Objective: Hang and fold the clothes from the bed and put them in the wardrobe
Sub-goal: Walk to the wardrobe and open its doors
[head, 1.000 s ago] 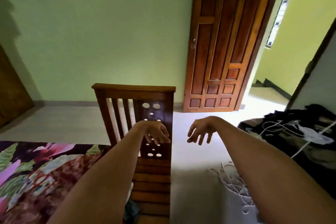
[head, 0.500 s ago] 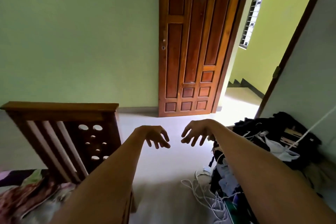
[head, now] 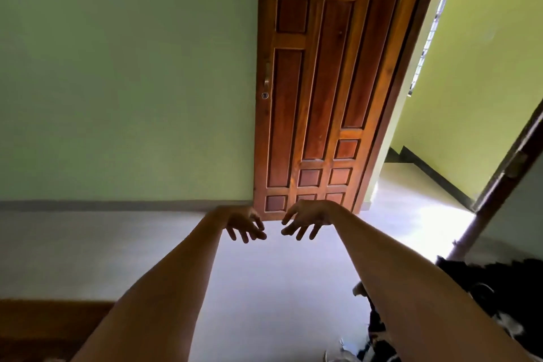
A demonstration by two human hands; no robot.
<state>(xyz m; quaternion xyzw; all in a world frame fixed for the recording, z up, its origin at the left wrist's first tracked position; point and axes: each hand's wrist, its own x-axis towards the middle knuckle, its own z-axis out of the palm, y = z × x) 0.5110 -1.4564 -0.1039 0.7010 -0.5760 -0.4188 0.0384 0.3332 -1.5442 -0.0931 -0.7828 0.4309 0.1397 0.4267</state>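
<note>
Hovering loose-fingered and empty, left hand [head: 244,223] and right hand [head: 305,220] face a brown panelled wooden door [head: 317,82]; dark heaped clothes [head: 493,282] lie rightward.

Shows only part of the dark clothes pile [head: 470,276] at near right, cuts it at the right and bottom edges, hides more behind the right forearm [head: 411,303]. Blurs single garments beyond telling. Crops the wooden bed frame [head: 44,323] at near left. Loses the top of the door [head: 317,82].
</note>
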